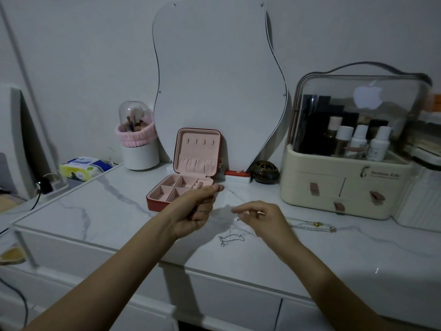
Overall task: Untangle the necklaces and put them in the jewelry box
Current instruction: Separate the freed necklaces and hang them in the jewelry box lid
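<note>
Left-hand grip is curled, thumb and forefinger pressed together near the jewelry box front edge, seemingly pinching a fine chain too thin to confirm; right-hand grip is pinched on a silver chain end. On the marble worktop the box sits open behind the left hand, nearer it than the right. The silver necklace lies below and between the hands, long axis left-right; two gold-beaded necklaces lie right of the right hand, so probably the right reaches those.
</note>
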